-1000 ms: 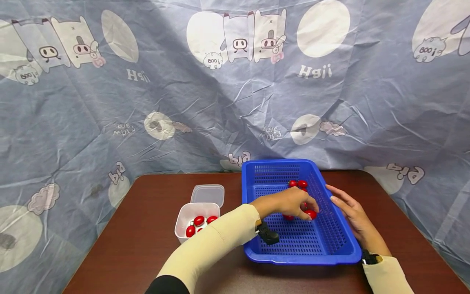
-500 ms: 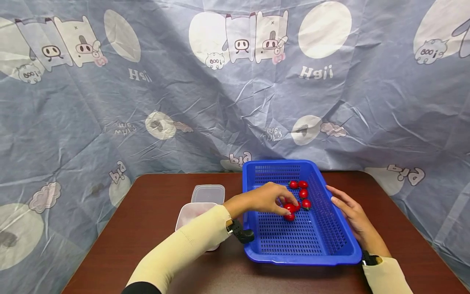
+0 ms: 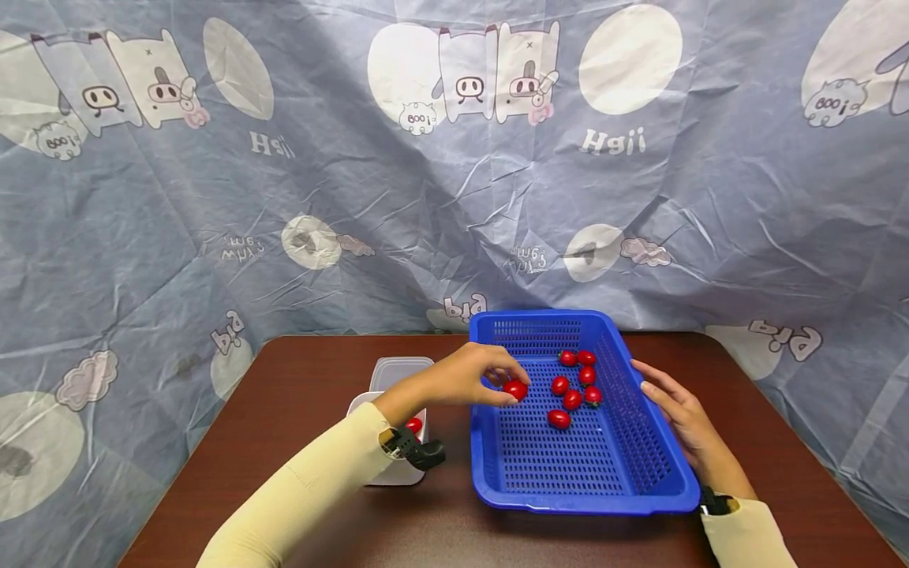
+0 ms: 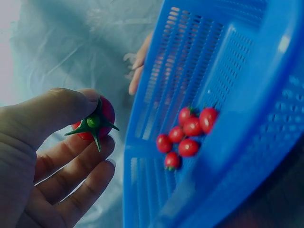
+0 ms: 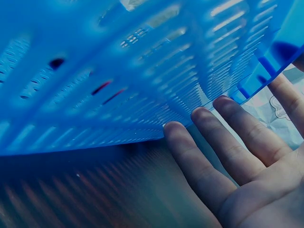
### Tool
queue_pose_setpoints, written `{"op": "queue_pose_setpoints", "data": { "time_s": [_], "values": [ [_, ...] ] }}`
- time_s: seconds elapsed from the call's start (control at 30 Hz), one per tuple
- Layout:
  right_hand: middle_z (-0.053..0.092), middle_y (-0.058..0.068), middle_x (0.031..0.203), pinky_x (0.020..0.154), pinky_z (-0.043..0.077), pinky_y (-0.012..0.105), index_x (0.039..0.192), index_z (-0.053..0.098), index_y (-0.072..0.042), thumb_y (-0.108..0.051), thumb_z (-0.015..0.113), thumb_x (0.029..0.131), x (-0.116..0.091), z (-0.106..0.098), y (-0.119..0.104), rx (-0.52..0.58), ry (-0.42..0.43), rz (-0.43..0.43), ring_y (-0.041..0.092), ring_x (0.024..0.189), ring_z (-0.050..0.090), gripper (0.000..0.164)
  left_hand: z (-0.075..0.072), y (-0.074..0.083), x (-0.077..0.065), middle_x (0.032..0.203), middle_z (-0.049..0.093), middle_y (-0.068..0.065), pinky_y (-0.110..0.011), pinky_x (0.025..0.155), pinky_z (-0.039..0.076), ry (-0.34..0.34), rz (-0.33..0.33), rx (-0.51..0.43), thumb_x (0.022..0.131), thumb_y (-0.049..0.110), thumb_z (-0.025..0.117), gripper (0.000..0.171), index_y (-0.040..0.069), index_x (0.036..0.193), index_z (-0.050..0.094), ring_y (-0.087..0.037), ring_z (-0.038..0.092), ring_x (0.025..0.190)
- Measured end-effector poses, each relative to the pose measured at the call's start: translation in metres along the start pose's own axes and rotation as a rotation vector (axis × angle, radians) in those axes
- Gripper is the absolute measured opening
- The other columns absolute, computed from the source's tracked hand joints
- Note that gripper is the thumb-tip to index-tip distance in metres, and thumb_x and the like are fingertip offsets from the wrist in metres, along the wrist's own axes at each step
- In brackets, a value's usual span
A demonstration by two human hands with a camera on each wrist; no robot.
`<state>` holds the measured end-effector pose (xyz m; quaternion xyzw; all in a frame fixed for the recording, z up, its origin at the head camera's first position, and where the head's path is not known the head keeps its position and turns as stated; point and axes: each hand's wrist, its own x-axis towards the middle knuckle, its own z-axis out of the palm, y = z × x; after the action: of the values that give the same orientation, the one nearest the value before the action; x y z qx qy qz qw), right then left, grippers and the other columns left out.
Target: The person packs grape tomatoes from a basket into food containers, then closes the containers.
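Note:
In the head view my left hand (image 3: 465,376) pinches a red cherry tomato (image 3: 515,390) over the left side of the blue basket (image 3: 568,503). The left wrist view shows this tomato's green star-shaped calyx (image 4: 93,122) between thumb and fingers. Several more cherry tomatoes (image 3: 559,419) lie loose on the basket floor, right of the held one. My right hand (image 3: 692,426) rests against the basket's right outer wall. Its fingers are straight and spread, fingertips (image 5: 178,133) at the slotted side in the right wrist view.
Left of the basket stands a white plastic container (image 3: 398,473) with tomatoes (image 3: 413,425) in it, partly covered by my left forearm. A clear lid (image 3: 401,368) lies behind it on the brown table (image 3: 305,410). A patterned cloth (image 3: 426,197) hangs behind.
My left hand has picked up a tomato from the basket's pile and moved left with it, uncovering the other tomatoes. The right hand has stayed at the basket wall.

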<state>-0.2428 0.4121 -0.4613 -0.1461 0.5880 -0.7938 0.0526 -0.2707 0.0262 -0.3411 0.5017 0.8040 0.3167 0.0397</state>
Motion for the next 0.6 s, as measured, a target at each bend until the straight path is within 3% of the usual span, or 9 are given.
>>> {"op": "queue_pose_setpoints", "data": {
  "time_s": [0.37, 0.6],
  "values": [
    [0.065, 0.008, 0.121, 0.074, 0.053, 0.044, 0.15, 0.03, -0.008, -0.005, 0.035, 0.104, 0.0, -0.001, 0.001, 0.005, -0.007, -0.007, 0.025, 0.095, 0.069, 0.047, -0.023, -0.015, -0.06, 0.098, 0.064, 0.006, -0.029, 0.078, 0.054, 0.118, -0.034, -0.014, 0.082, 0.021, 0.078, 0.027, 0.014, 0.106, 0.07, -0.01, 0.062, 0.086],
    [0.064, 0.009, 0.122, 0.076, 0.051, 0.046, 0.151, 0.028, -0.007, -0.004, 0.032, 0.104, 0.0, 0.001, 0.001, 0.039, -0.04, -0.009, 0.027, 0.097, 0.069, 0.047, -0.031, -0.024, -0.097, 0.1, 0.064, 0.008, -0.028, 0.081, 0.053, 0.149, -0.12, -0.022, 0.083, 0.022, 0.077, 0.026, 0.016, 0.107, 0.068, -0.009, 0.062, 0.085]
  ]
}}
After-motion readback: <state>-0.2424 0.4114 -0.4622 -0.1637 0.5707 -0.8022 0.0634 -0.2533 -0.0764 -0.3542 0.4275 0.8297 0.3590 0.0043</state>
